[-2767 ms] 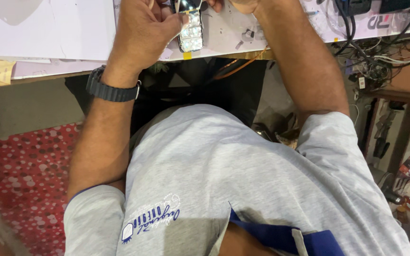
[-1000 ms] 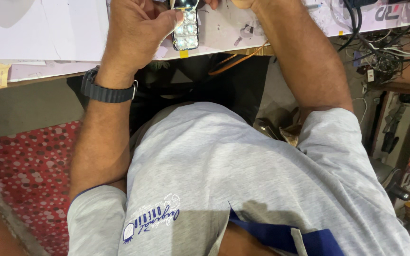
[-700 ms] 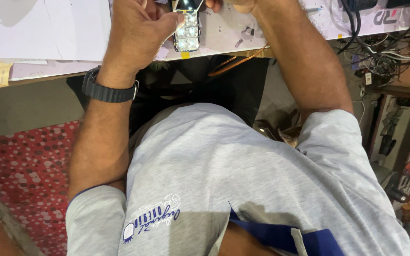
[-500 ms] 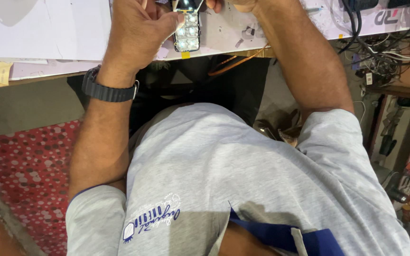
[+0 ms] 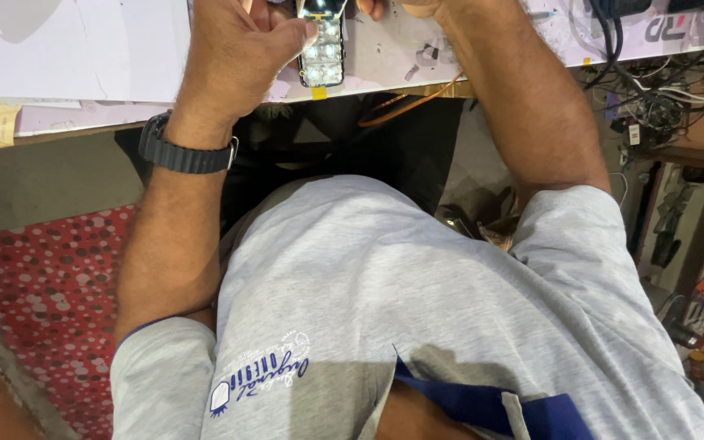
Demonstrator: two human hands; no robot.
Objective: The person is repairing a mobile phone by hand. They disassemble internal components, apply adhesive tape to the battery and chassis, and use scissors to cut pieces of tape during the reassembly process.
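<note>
At the top edge of the view, the left hand (image 5: 234, 49) is curled around a small keypad phone (image 5: 322, 50), its fingers bent and a fingertip pressed against the phone's left side, so the hand grips it. Just right of the phone, the right hand (image 5: 405, 8) is mostly cut off by the frame; only a thumb tip and knuckles show near the phone's top, and whether it is open or closed cannot be told. That phone lies lengthwise on the white worktable (image 5: 83, 49), close to its near edge, with its pale keys lit and facing up. A black wristwatch (image 5: 185, 153) circles the left wrist. An orange wire (image 5: 413, 102) hangs below the table edge beside the right forearm. A tangle of black cables (image 5: 653, 73) sits further right. Below, the grey T-shirt (image 5: 417, 310) fills the middle, and a red dotted mat (image 5: 34, 285) covers the floor to the left.
</note>
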